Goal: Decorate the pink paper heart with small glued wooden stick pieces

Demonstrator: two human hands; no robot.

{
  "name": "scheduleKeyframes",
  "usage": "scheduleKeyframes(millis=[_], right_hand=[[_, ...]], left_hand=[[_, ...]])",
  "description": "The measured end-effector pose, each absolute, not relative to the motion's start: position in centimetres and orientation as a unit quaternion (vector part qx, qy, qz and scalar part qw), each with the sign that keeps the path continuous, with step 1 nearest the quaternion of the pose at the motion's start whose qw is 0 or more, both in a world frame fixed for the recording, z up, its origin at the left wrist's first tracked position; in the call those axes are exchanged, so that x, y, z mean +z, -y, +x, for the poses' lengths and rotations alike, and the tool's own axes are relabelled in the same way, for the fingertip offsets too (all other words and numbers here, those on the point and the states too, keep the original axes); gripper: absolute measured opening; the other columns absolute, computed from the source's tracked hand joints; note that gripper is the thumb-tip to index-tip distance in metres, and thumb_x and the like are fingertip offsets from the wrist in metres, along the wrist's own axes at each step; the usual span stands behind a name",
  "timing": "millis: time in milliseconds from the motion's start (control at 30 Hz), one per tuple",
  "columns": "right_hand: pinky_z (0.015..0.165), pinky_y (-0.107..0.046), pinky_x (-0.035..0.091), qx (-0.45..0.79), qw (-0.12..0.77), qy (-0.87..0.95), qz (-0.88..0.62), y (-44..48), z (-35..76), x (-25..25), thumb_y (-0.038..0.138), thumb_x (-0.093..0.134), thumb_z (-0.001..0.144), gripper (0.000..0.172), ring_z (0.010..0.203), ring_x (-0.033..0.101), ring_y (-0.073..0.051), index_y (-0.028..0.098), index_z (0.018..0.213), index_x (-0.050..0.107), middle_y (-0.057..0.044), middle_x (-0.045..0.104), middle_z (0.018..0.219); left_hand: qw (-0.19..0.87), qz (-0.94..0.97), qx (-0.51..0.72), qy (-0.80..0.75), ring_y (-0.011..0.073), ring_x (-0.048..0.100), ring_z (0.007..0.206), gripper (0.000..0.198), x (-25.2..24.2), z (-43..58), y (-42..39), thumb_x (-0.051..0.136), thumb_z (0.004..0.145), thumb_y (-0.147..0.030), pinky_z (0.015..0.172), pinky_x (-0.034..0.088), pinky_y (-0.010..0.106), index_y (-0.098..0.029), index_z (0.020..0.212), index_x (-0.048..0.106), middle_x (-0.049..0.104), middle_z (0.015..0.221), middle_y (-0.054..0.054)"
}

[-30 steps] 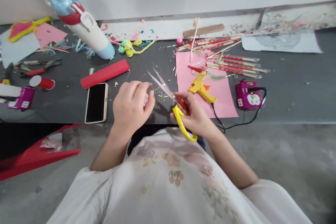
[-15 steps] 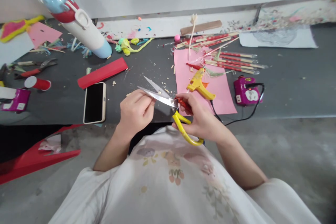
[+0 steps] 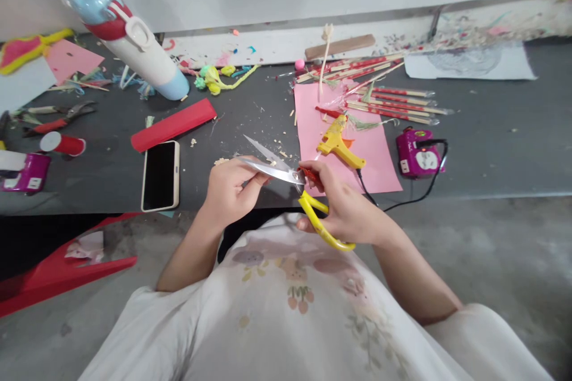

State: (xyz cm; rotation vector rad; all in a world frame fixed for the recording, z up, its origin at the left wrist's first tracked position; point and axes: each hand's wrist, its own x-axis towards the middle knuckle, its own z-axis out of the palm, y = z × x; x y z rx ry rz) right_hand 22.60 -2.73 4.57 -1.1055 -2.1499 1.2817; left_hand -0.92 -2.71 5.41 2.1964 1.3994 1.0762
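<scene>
At the near edge of the worktop [image 3: 491, 143], about midway along it, both hands meet just above the rim. The right hand [image 3: 346, 208] has its fingers clamped through the yellow loops of the scissors [image 3: 279, 171]. Their blades stand apart and point left and toward the far edge. The left hand [image 3: 230, 190] has thumb and fingers pinched together, touching the lower blade; what they pinch is too small to tell.

Left of the hands, a phone [image 3: 161, 174] lies near the front edge. A red strip [image 3: 173, 124] lies just beyond it. To the right, a pink sheet [image 3: 375, 161] reaches almost to the front edge and carries a yellow glue gun [image 3: 337, 146], close to the right hand. The gun's cord runs along the rim to a purple socket block [image 3: 417, 158]. Between phone and sheet shows dark surface flecked with scraps.
</scene>
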Motion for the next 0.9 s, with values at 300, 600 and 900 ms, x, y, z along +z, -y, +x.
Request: scheduleKeyframes(millis=[300,600,900], right_hand=[[0.097,-0.045,0.053,0.464,0.221,0.765,-0.387,2.9,22.4,4.4,0.057,0.078,0.07,0.09,0.119,0.058,-0.031,0.015,0.138,0.035,-0.02,0.055,0.132],[0.091,-0.041,0.052,0.49,0.213,0.739,-0.41,2.9,22.2,4.0,0.052,0.073,0.078,0.074,0.103,0.061,-0.024,0.021,0.135,0.038,-0.013,0.059,0.122],[0.075,-0.033,0.049,0.553,0.233,0.655,-0.46,3.0,20.8,2.3,0.044,0.073,0.078,0.063,0.077,0.053,-0.015,0.021,0.128,0.041,0.001,0.049,0.088]], left_hand=[[0.22,0.763,0.366,-0.486,0.0112,0.066,0.065,0.028,5.3,-1.4,2.8,0.056,0.092,-0.028,0.06,0.048,0.022,-0.018,0.069,0.068,0.072,0.072,0.0],[0.213,0.776,0.33,-0.494,0.0125,0.065,0.066,0.033,5.4,-1.6,2.9,0.05,0.095,-0.032,0.061,0.047,0.023,-0.019,0.071,0.068,0.071,0.074,0.001],[0.125,0.763,0.289,-0.565,0.015,0.064,0.073,0.027,5.2,-0.9,2.8,0.047,0.097,-0.03,0.067,0.046,0.026,-0.019,0.082,0.066,0.07,0.077,0.003]])
